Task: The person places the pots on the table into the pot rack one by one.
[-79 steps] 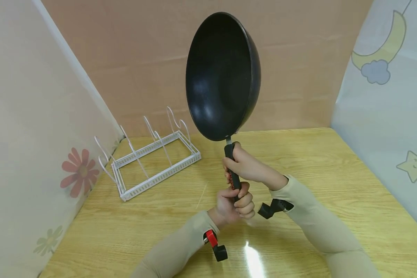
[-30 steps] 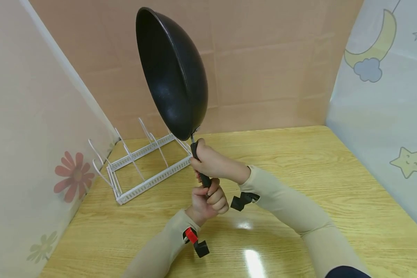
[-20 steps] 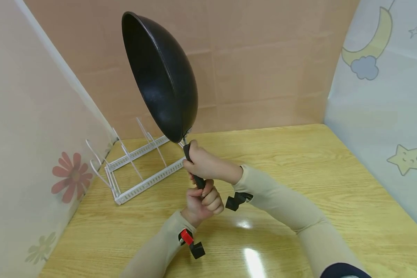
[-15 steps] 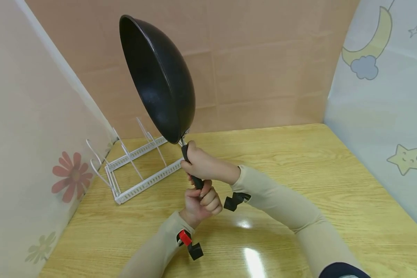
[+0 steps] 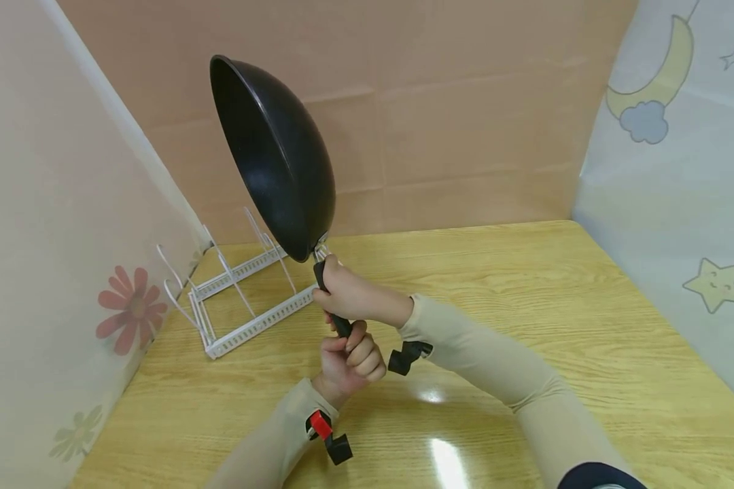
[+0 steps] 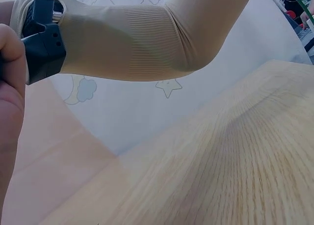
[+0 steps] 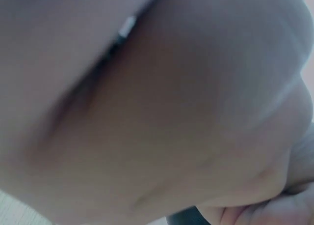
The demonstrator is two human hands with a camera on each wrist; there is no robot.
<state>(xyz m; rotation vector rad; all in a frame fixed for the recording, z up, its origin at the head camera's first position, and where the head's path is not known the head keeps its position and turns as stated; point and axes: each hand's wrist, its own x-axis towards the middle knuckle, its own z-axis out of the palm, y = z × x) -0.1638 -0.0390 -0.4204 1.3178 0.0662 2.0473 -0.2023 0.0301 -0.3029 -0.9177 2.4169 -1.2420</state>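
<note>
Left hand: mine (image 6: 11, 102) showed only in part, cut off by the left edge, so I couldn't make out its grip.
Sleeve: my right arm's beige cover (image 6: 113, 43) crossed the top, ribbed midway, then bent upward at the elbow.
Black mount: it (image 6: 44, 50) sat at the sleeve's cuff, just beside my left hand.
Pale wall: it (image 6: 127, 114) stood behind the sleeve, with a moon (image 6: 72, 93), a cloud (image 6: 87, 89) and a star (image 6: 169, 88) drawn on it.
Peach backdrop: it (image 6: 49, 151) filled the lower left.
Tabletop: wood-grained (image 6: 240, 151), it spread across the lower right.
Top right corner: small, cluttered objects (image 6: 292, 9), too small to name.
</note>
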